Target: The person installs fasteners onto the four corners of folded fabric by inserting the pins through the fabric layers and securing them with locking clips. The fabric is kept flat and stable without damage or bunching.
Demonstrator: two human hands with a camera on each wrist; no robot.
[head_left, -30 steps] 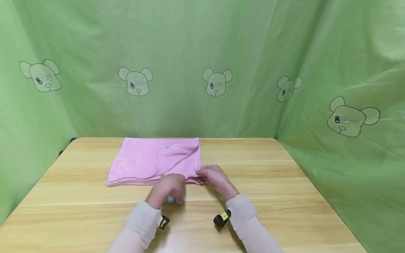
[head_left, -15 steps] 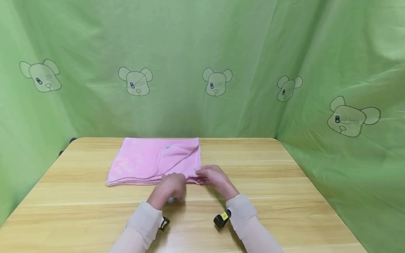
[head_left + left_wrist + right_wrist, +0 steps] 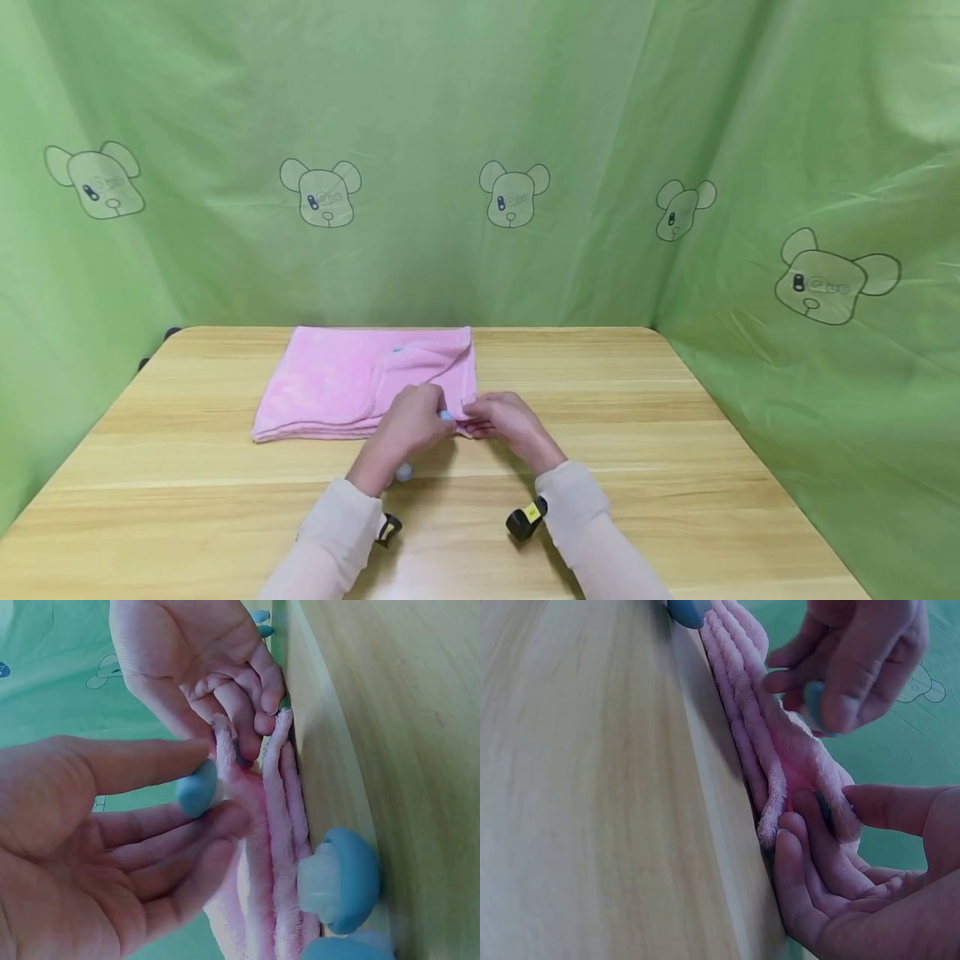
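A folded pink towel lies at the back of the table. My left hand pinches a small mushroom-shaped clip, blue-capped with a pale stem, between thumb and fingers, just above the towel's front right corner. At that corner, my right hand holds the top layer with the thumb outside and fingers inside the fold. The right wrist view shows a dark blue-green bit at those fingers, mostly hidden. Another blue clip sits on the table by the towel's front edge, with part of one more clip beside it.
The wooden table extends in front and to the right of the towel. A green curtain with bear-head outlines hangs behind and at both sides. Black wrist cameras are strapped under both sleeves.
My left hand has lifted a clip from the table and moved it up and right to the towel corner. The right hand and towel have stayed in place.
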